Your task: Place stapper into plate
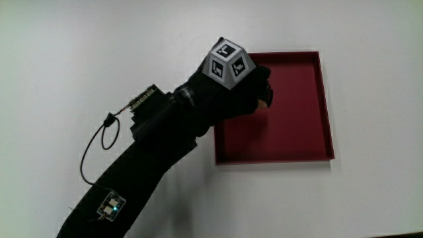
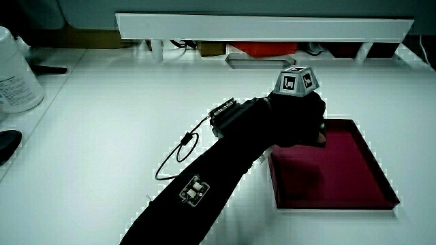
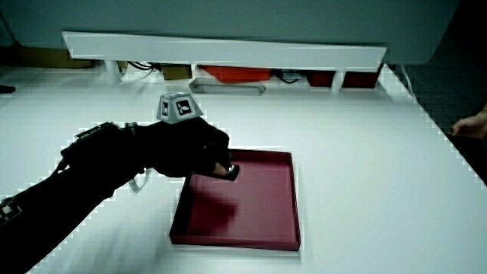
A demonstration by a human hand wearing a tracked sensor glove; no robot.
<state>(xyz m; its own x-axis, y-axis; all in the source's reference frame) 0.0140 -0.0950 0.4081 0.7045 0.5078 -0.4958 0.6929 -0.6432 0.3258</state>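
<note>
A dark red square plate [image 1: 291, 129] with a low rim lies on the white table, also seen in both side views [image 2: 340, 173] [image 3: 259, 205]. The hand [image 1: 248, 92] in its black glove hovers over the plate's edge nearest the forearm, its patterned cube [image 1: 228, 63] facing up. The fingers are curled around a small dark stapler [image 3: 230, 173], of which only an end shows at the fingertips in a side view. From above, the hand hides the stapler. In both side views the hand [image 2: 300, 122] [image 3: 194, 152] sits a little above the plate floor and casts a shadow on it.
A low white partition [image 2: 266, 27] [image 3: 221, 49] runs along the table's edge farthest from the person. A white bottle [image 2: 13, 71] and a dark object [image 2: 7, 143] stand near another table edge. A thin cable loop [image 1: 99, 142] hangs from the forearm.
</note>
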